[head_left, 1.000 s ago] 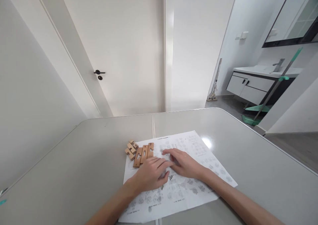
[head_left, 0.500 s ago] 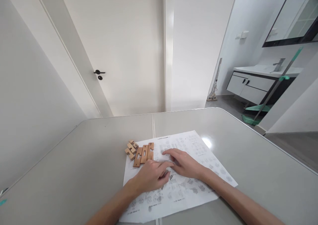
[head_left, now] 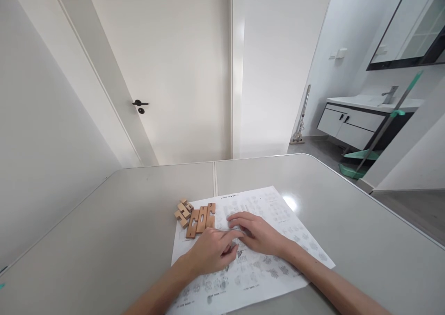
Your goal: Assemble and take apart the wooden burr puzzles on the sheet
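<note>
The left hand (head_left: 214,251) is resting over a printed sheet (head_left: 259,292), its fingers loosely open and slightly curled, gripping nothing that is showing. Its index finger is stretching toward 2 o'clock and overlapping the thumb of the right hand (head_left: 259,234); whether they are touching is hard to tell. The right hand is lying over the sheet with its fingers bent but open, pointing toward 10 o'clock, also gripping nothing visible. At 11 o'clock from the left hand, three numbered brown slats (head_left: 201,218) are lying side by side on the sheet, their near ends just beside the knuckles. Paler wooden blocks (head_left: 183,214) are sitting just beside the slats, at 10 o'clock from them, by the sheet's edge. The desk (head_left: 139,241) is supporting the sheet. Beyond it, a door (head_left: 181,74) is standing at 11 o'clock from the sheet.
</note>
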Tool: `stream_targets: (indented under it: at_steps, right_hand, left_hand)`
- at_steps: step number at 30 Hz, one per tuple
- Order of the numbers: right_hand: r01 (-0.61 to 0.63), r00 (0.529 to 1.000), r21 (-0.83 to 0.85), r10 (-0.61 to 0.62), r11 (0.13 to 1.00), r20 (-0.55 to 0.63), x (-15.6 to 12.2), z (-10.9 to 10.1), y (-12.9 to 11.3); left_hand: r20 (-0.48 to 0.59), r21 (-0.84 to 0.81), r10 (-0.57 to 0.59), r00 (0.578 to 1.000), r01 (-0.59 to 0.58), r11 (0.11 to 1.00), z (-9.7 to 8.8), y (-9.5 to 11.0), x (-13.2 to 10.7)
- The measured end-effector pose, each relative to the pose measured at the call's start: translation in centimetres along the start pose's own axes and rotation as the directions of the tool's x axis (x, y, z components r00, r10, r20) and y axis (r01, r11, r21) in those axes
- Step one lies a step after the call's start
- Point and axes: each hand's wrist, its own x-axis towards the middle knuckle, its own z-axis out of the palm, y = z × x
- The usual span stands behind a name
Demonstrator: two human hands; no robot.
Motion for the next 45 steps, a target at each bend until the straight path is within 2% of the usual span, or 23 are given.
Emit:
stream_targets:
  at_steps: [12, 24, 45]
  right_hand:
    - [-0.009, 1.000, -0.005, 0.010, 1.000, 0.018, 0.13, 0.02, -0.15]
    - [-0.016, 1.000, -0.007, 0.016, 1.000, 0.020, 0.01, 0.06, -0.19]
    - [-0.007, 1.000, -0.012, 0.007, 1.000, 0.022, 0.00, -0.02, -0.05]
  left_hand:
    - [-0.017, -0.009, 0.018, 1.000, -0.018, 1.000, -0.52, 0.28, 0.14]
    - [-0.078, 0.002, 0.062, 0.995, -0.062, 0.998, -0.06, 0.06, 0.04]
    - [-0.016, 0.001, 0.013, 1.000, -0.013, 1.000, 0.01, 0.11, -0.11]
